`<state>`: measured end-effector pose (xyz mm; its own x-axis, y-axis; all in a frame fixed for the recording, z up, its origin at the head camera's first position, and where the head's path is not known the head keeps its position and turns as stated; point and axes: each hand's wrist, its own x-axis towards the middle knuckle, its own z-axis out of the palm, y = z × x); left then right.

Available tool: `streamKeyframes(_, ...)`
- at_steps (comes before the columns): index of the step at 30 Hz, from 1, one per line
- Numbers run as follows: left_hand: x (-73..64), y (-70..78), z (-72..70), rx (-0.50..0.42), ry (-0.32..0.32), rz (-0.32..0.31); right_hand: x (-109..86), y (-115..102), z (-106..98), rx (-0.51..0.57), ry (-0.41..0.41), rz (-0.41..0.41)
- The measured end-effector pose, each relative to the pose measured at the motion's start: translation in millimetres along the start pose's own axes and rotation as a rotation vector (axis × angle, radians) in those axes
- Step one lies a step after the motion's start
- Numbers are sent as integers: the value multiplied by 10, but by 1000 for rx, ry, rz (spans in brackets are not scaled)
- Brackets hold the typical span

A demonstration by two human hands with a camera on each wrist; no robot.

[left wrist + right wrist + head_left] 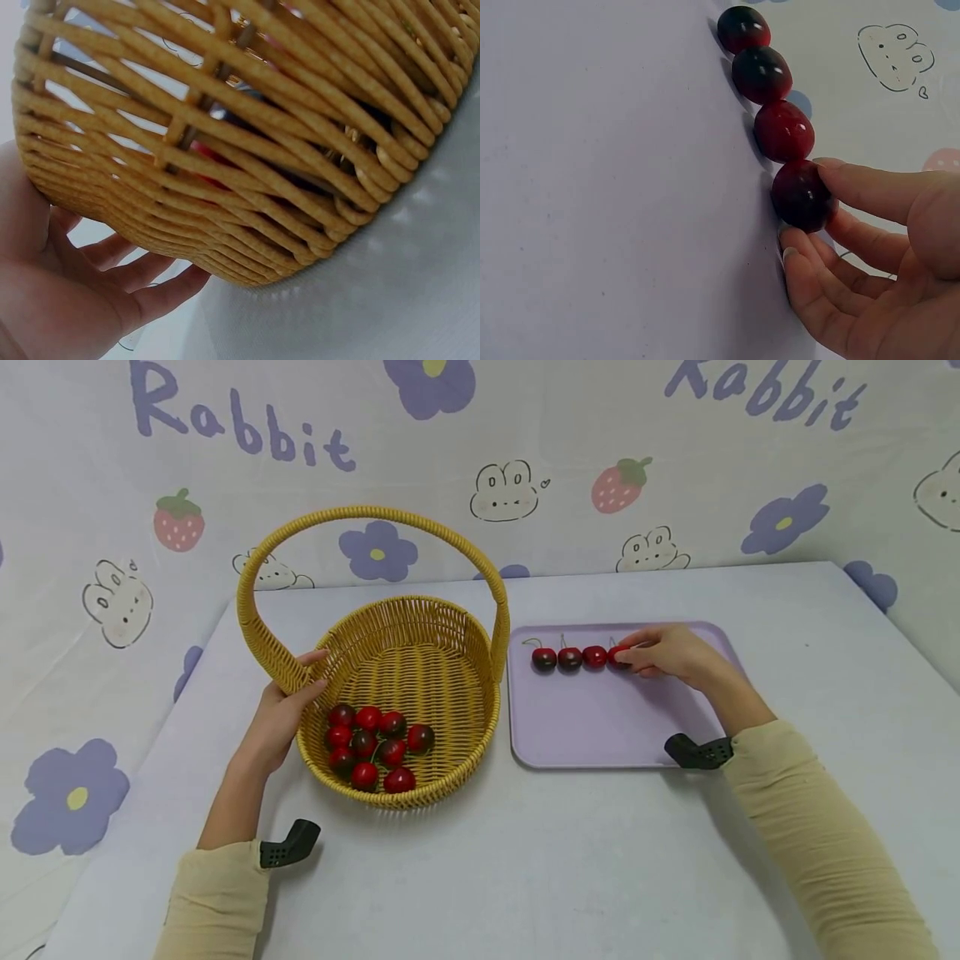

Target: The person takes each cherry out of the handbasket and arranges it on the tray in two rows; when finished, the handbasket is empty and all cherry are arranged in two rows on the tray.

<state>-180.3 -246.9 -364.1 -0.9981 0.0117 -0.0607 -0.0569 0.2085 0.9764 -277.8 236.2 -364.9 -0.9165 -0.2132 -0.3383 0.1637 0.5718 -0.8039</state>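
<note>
My right hand (671, 653) pinches a dark red cherry (804, 196) between thumb and fingers, at the right end of a row on the lilac tray (600, 727). Three more cherries (784, 132) sit beside it in line, the held one right up against its neighbour. My left hand (279, 714) grips the yellow wicker basket (420, 672) at its left rim, near the foot of the tall handle. From the left wrist, the fingers (161, 289) reach round the basket's outer side. Several red and dark cherries (365, 743) lie in the basket's front left part.
The basket handle (375, 513) arches high over the basket. Basket and tray stand side by side on a white-covered table (480, 877). A cloth backdrop (570, 410) with rabbits, flowers and strawberries hangs behind. Black wrist devices (291, 845) sit at both cuffs.
</note>
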Motion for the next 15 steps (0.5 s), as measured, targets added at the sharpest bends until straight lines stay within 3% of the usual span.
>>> streamKeyframes(15,26,-53,-11,-1,-9,9,-3,48,-14,-15,18,16)
